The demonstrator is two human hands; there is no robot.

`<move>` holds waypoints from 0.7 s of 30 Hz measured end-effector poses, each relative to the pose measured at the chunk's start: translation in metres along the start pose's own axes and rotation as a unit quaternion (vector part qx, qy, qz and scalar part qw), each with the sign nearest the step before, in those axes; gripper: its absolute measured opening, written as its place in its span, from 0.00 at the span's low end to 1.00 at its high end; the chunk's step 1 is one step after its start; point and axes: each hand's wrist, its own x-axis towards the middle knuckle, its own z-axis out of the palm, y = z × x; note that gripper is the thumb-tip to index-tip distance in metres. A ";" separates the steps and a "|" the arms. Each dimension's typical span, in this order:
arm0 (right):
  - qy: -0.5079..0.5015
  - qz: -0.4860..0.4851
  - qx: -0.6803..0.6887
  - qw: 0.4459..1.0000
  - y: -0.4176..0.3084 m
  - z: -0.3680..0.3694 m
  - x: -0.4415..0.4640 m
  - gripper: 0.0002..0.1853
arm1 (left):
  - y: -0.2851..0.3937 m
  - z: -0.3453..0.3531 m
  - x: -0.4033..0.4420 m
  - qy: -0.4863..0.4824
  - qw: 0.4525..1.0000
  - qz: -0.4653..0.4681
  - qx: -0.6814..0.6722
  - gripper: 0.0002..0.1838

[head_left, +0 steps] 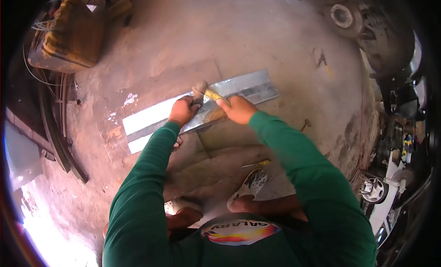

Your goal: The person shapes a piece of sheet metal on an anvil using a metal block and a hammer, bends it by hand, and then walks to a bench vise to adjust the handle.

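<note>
A long shiny metal sheet (154,116) with a darker lengthwise band lies slanted on the floor before me. My right hand (239,109) is wrapped round the yellow handle of a hammer (213,95), whose blurred head is over the middle of the sheet. Just left of the hammer head, my left hand (183,111) rests on the sheet with its fingers bent round something dark that I cannot make out. Below the sheet's middle shows a brownish patch.
Pliers (327,68) with a yellow handle lie at the upper right. A yellow-handled screwdriver (257,164) is near my feet. A rusty yellow container (69,37) stands upper left, above curved metal strips (55,129). Vehicle parts (342,15) line the right side.
</note>
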 end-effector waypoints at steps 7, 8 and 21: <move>-0.027 0.128 -0.094 0.987 0.024 -0.058 -0.051 0.38 | -0.032 -0.071 -0.038 -0.041 0.995 -0.091 0.028 0.22; -0.018 0.117 -0.124 0.985 0.030 -0.067 -0.071 0.36 | -0.060 -0.087 -0.054 -0.028 0.994 -0.104 0.030 0.23; -0.175 0.263 -0.345 0.884 0.157 -0.004 -0.227 0.38 | -0.172 -0.191 -0.200 0.050 0.803 -0.446 -0.392 0.15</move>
